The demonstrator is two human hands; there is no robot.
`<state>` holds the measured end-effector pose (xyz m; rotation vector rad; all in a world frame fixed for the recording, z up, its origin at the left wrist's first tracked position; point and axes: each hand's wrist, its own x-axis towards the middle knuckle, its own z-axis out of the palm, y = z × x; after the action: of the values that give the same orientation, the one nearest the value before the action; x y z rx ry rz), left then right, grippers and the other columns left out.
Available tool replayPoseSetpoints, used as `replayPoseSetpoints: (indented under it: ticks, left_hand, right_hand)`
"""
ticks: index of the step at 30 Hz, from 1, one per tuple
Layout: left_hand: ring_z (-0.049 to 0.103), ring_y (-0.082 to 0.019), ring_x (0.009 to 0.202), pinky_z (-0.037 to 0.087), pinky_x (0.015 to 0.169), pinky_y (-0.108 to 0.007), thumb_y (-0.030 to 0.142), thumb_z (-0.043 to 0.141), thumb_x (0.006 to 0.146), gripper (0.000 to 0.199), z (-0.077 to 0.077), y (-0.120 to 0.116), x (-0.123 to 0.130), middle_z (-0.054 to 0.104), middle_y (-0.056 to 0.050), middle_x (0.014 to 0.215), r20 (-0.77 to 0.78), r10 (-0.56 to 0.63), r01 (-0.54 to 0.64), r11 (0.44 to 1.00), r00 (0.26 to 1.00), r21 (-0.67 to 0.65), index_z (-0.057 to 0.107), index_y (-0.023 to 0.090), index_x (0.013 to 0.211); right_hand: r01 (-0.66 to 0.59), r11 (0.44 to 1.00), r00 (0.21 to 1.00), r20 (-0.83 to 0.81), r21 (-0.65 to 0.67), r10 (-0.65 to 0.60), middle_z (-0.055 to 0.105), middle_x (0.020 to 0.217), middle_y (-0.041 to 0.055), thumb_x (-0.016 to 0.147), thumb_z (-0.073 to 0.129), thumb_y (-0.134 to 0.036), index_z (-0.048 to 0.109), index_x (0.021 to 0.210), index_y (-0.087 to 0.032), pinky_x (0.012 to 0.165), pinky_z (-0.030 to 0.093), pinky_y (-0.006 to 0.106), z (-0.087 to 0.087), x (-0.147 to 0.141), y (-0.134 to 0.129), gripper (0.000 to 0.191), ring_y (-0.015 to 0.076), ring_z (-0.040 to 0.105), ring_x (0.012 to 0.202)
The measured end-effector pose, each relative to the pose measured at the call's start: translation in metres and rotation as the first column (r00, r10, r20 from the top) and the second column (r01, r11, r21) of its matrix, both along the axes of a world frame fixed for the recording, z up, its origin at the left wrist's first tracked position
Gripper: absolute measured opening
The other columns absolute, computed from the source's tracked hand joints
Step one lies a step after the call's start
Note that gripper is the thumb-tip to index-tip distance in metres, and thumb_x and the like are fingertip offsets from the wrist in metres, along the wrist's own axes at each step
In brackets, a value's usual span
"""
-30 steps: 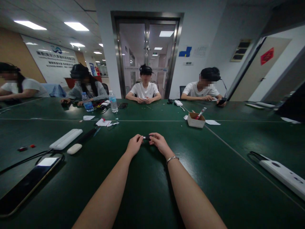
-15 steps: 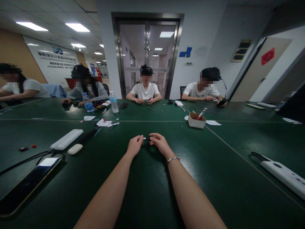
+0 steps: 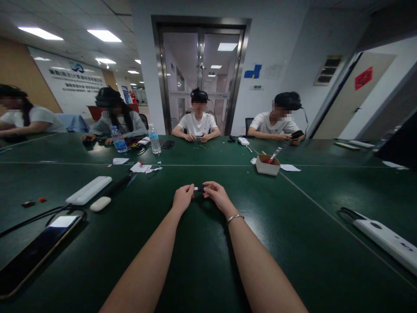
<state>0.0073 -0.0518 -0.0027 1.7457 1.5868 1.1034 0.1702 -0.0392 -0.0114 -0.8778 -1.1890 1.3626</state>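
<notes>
Between my two hands, just above the green table (image 3: pixel 202 261), is a small black piece with a silver end (image 3: pixel 199 189); it is too small to name its kind. My left hand (image 3: pixel 183 198) pinches the silver end with thumb and forefinger. My right hand (image 3: pixel 216 197), below a silver bangle (image 3: pixel 235 219), has its fingers closed on the black end. Fingers hide part of the piece at both ends.
At left lie a phone (image 3: pixel 35 256), a white power bank (image 3: pixel 89 190), a white earbud case (image 3: pixel 100 204) and cables. Ahead are water bottles (image 3: pixel 154 140) and a small box (image 3: pixel 267 166) with tools. A white power strip (image 3: pixel 387 239) lies right. Several people sit opposite.
My hands keep the same hold on the small black-and-silver piece. The whole view has shifted slightly left. At far right, a co-worker's hands have come together around a dark object.
</notes>
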Motion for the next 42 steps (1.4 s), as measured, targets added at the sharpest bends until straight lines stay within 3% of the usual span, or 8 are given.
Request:
replayPoseSetpoints:
  ticks: [4,10,17,42]
  left_hand:
    - [0.049,-0.013,0.051,0.033,0.053,-0.025,0.054,0.033,0.081,0.050,0.000,0.002,-0.001,0.056,-0.001,0.055,0.016,0.025,-0.025,1.000,1.000,-0.019,0.055,0.017,0.057]
    - [0.051,-0.014,0.054,0.036,0.054,-0.025,0.056,0.032,0.081,0.049,-0.002,0.008,-0.008,0.056,-0.002,0.057,0.150,0.046,-0.033,0.995,0.988,-0.090,0.053,0.017,0.058]
    - [0.050,-0.015,0.055,0.036,0.055,-0.025,0.060,0.032,0.079,0.051,-0.003,0.003,-0.004,0.057,-0.002,0.059,0.068,-0.014,0.019,0.997,0.998,-0.077,0.055,0.018,0.060]
    - [0.052,-0.015,0.054,0.034,0.056,-0.026,0.056,0.031,0.081,0.051,-0.003,0.004,-0.003,0.058,-0.001,0.057,0.013,-0.017,0.018,0.998,1.000,-0.064,0.054,0.018,0.056]
  right_hand:
    - [0.002,1.000,1.000,-0.010,0.013,-0.002,0.061,0.070,-0.0003,0.061,0.070,-0.023,0.063,0.090,-0.016,0.059,0.049,0.024,-0.002,0.001,0.001,0.031,0.0100,0.060,0.060]
    - [0.102,0.995,0.990,-0.098,-0.001,-0.101,0.059,0.077,-0.0011,0.061,0.070,-0.021,0.060,0.091,-0.018,0.058,0.049,0.023,0.001,0.010,0.000,0.031,0.0086,0.059,0.060]
    - [-0.024,1.000,0.999,-0.022,0.019,0.024,0.059,0.073,-0.0009,0.062,0.070,-0.023,0.061,0.091,-0.017,0.059,0.051,0.024,0.005,0.006,-0.006,0.031,0.0110,0.061,0.063]
    - [-0.060,0.998,0.997,0.040,0.017,0.059,0.062,0.078,0.0005,0.062,0.072,-0.022,0.062,0.094,-0.017,0.061,0.051,0.024,0.003,0.006,-0.003,0.033,0.0109,0.063,0.065]
